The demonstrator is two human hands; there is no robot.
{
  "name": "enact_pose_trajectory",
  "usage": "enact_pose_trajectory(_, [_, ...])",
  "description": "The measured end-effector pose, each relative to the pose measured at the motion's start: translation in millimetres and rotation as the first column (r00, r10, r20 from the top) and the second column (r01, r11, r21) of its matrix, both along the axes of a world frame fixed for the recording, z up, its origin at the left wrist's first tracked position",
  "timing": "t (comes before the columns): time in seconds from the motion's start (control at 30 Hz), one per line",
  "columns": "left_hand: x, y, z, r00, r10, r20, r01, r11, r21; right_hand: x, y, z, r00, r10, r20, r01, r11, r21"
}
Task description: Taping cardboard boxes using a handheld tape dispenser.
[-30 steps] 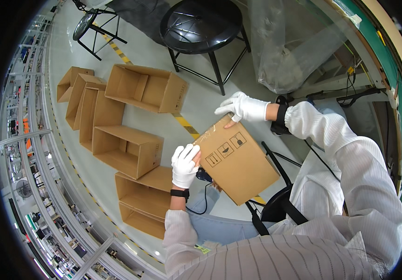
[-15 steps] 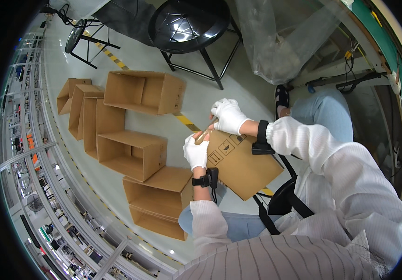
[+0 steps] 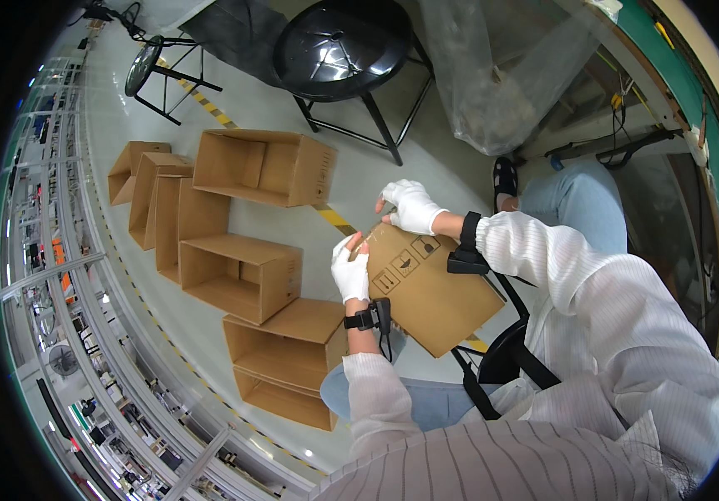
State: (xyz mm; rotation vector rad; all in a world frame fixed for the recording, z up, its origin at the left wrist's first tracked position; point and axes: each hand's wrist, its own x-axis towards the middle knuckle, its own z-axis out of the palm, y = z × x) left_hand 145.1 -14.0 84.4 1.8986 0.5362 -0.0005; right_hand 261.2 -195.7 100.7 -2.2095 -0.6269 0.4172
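pale floor with open cardboard boxes and a stool

the glossy grey floor (image 3: pixel 234 92) carries a yellow-and-black striped line (image 3: pixel 336 220) running across it. taking the black round stool (image 3: pixel 343 50) as landmark: just below it lies a large open box (image 3: pixel 263 167) on its side; left of that box, a cluster of smaller open boxes (image 3: pixel 146 196); further below, another open box (image 3: pixel 238 275), and beneath that a double box (image 3: pixel 288 359). left of the stool stands a small folding stand (image 3: pixel 155 71).
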Motion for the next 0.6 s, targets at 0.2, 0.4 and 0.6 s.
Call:
enact_pose_trajectory(0.2, [-12,7,14,0.997,-0.01,0.077,0.036,0.938,-0.343,8,-15,-13,0.927,0.029,-0.375,0.099,0.943,0.318])
enact_pose_trajectory(0.4, [-29,25,5,0.976,0.132,0.173,0.025,0.723,-0.691,4,-29,-18,0.706,0.21,-0.676,0.309,0.768,0.561])
enact_pose_trajectory(0.6, [-37,17,-4,0.933,0.359,0.03,-0.22,0.635,-0.74,-9,-49,-26,0.644,0.047,-0.763,0.503,0.725,0.47])
